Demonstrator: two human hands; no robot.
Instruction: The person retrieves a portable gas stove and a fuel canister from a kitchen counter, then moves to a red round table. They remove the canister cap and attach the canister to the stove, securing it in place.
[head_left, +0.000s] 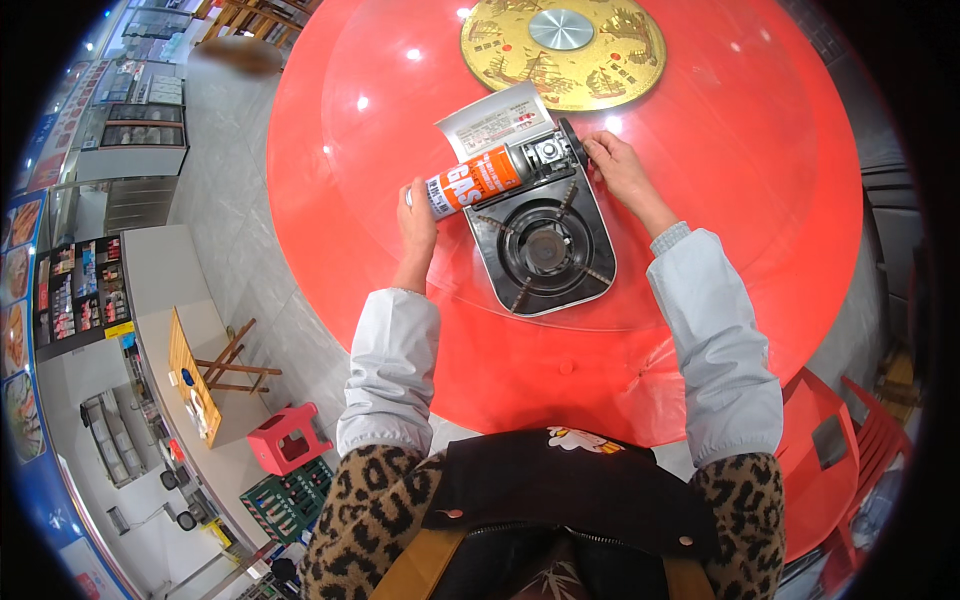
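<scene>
Left hand (417, 222) pinching can (478, 180) by its base; can runs right from that grip, along stove (596, 245). Right hand (622, 170) at stove's right end, can't tell if pinching. Burner (546, 250) nearside, between grips.

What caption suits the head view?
Left hand holds canister at stove on red table; right hand at stove's edge.
</scene>
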